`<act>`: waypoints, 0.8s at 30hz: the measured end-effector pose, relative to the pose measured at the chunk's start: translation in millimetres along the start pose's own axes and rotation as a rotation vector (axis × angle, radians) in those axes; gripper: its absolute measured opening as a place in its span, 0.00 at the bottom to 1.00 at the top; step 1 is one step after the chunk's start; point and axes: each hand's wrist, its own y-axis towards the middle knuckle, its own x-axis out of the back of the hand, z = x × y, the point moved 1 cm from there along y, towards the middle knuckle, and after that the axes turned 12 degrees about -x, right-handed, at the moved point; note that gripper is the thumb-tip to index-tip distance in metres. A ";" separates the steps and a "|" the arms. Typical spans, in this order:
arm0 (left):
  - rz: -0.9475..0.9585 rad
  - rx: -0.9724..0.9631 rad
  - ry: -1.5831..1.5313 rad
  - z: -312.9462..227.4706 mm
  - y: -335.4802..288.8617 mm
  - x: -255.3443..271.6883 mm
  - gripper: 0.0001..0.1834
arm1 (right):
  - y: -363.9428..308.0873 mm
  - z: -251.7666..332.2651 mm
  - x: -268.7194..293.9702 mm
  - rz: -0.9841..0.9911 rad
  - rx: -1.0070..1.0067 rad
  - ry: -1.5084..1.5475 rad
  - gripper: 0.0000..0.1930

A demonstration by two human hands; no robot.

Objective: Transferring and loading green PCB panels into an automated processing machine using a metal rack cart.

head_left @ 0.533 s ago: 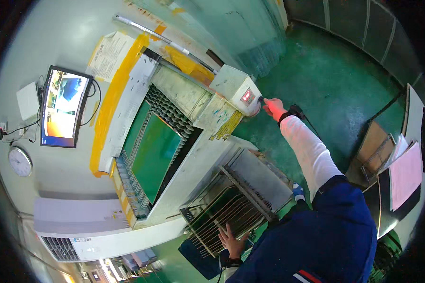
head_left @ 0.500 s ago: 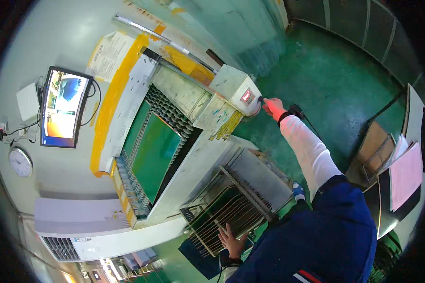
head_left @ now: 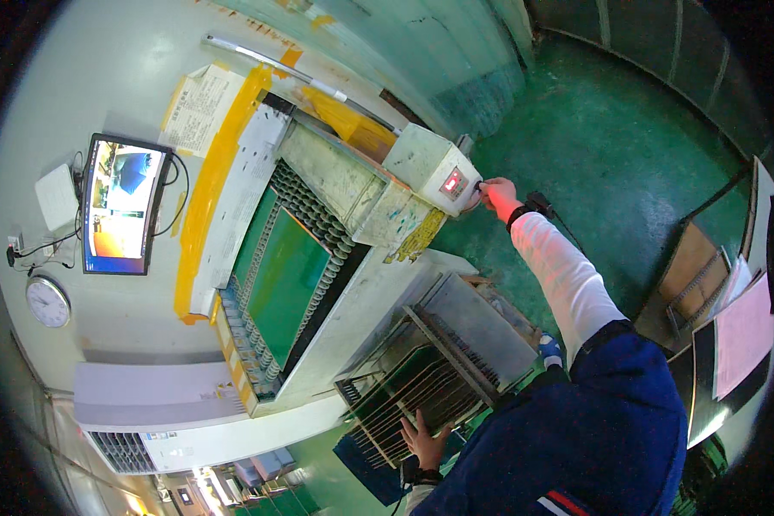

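My right hand reaches out to a pale control box with a lit red display. Its fingers are closed around a small dark knob on the side of the box. Lower down, my left hand has its fingers spread, at the near end of a rack that carries several thin upright panels. Whether it touches the rack I cannot tell. A flat green panel lies on the rows of rollers of the machine beside the box.
A monitor and a round clock hang on the left wall. Below the clock stands a white air conditioner. At the right are a cardboard piece and pink sheets. Green floor lies beyond my right arm.
The view has shifted slightly. My right hand stays at the knob and my left hand stays by the rack with its fingers spread.
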 end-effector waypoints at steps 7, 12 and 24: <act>0.027 0.006 -0.001 -7.2 2.4 6.0 0.53 | 6.3 -1.7 2.8 0.023 0.016 -0.062 0.08; 0.001 -0.053 -0.018 5.1 2.4 0.3 0.53 | -0.1 -0.9 0.0 0.032 0.000 -0.061 0.08; 0.009 -0.031 0.013 4.5 2.5 -4.0 0.54 | -3.4 -3.6 -1.7 -0.029 0.021 -0.099 0.10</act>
